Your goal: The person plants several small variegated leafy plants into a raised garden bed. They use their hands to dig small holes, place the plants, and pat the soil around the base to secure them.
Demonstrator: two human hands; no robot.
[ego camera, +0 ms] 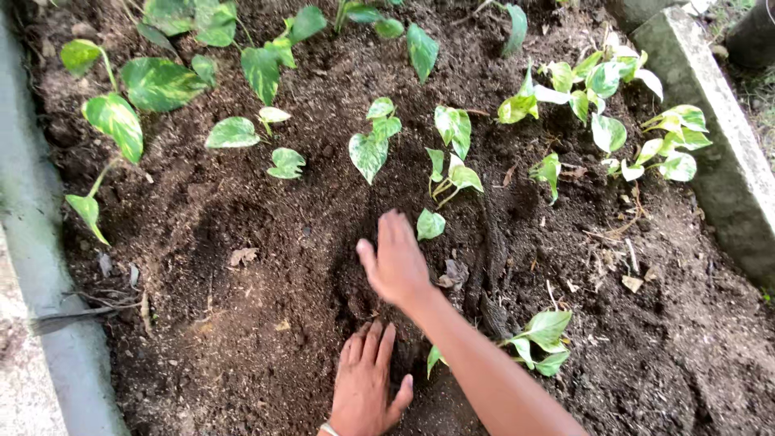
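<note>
1. Pressing into the dark soil near the middle of the bed, your right hand lies flat, fingers spread and holding nothing; your left hand rests palm-down close to the near edge, also open and empty.
2. Just past your right fingertips stands a small cutting with one variegated leaf. A careless sweep forward could, I judge, knock it over or bury it.
3. Your right forearm crosses just beside another young plant toward the near right of the bed; dragging the arm back low could bend or snap its stems.
4. Loose soil looks soft and mounded, so heavy pushing may shift it against the stems of the plants rooted behind your hand.
5. Consider the bed itself as the container: a concrete border runs along the right edge and a grey curb along the left. It holds soil, rows of green-and-cream leafy plants toward the far edge and both far corners, plus dry leaf scraps.
6. Soil pushed hard toward the left curb could spill over it.
</note>
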